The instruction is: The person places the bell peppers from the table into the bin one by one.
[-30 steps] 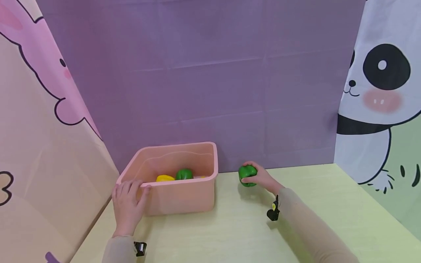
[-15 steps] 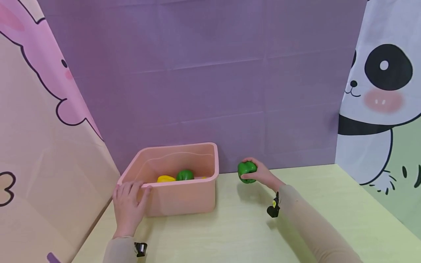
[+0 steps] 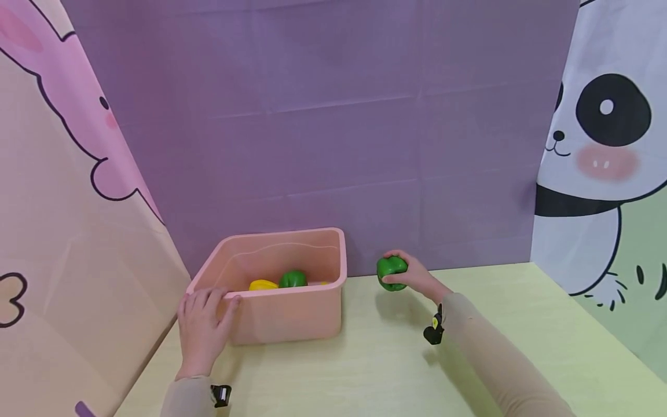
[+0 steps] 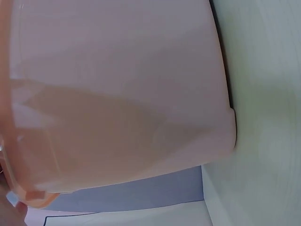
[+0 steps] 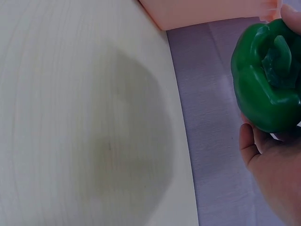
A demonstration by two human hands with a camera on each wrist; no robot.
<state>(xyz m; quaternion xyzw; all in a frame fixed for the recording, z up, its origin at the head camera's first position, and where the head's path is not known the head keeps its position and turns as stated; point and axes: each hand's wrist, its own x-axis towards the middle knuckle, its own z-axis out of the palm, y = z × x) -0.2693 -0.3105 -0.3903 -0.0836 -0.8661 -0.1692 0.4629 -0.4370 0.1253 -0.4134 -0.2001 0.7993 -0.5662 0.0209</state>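
My right hand grips a green bell pepper between thumb and fingers, right of a pink plastic bin. A shadow lies on the table below, and the pepper is held off the surface. Its curved stem shows in the right wrist view, where the pepper is partly cut off by the edge. My left hand holds the bin's front left rim, fingers bent over it. Inside the bin lie a second green bell pepper and a yellow item, both partly hidden by the front wall.
The pale wooden table carries the bin near its back edge. A purple cloth hangs behind it. Printed cloths stand at both sides, with a panda on the right. A small yellow bit shows inside the bin.
Over the first half second my right hand raised the green bell pepper slightly; since then it has stayed nearly still. The left hand and the bin have kept their place.
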